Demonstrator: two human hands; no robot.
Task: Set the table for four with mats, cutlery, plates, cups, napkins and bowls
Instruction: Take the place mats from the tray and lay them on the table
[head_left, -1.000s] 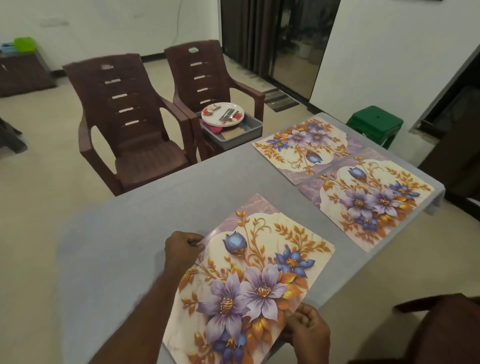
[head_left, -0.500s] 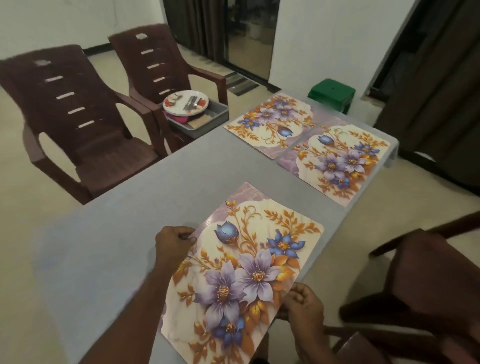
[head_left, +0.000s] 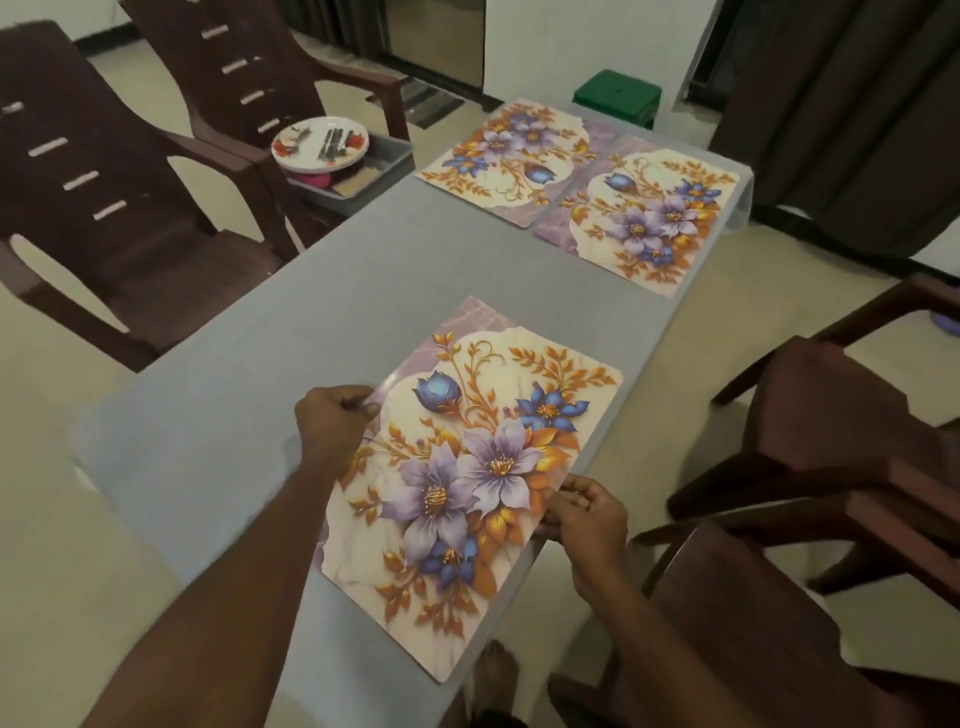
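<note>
Grey cloth table (head_left: 249, 415); both hands (head_left: 332, 423) (head_left: 589, 512) grip-pinch glossy rectangular floral mat (head_left: 467, 483).

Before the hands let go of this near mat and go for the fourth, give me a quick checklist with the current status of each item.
1. Near mat flat on the table: cannot tell; both hands are on its edges.
2. Near mat fully on the table: not ok; its right edge and near corner overhang by the right hand.
3. Left hand grip: ok, pinching the mat's left edge.
4. Two far mats placed: ok, flat, side by side, edges touching.
5. Fourth mat: not ok; only three mats show.
6. Supplies: ok; plates with cutlery sit in the grey tray on the chair.
</note>
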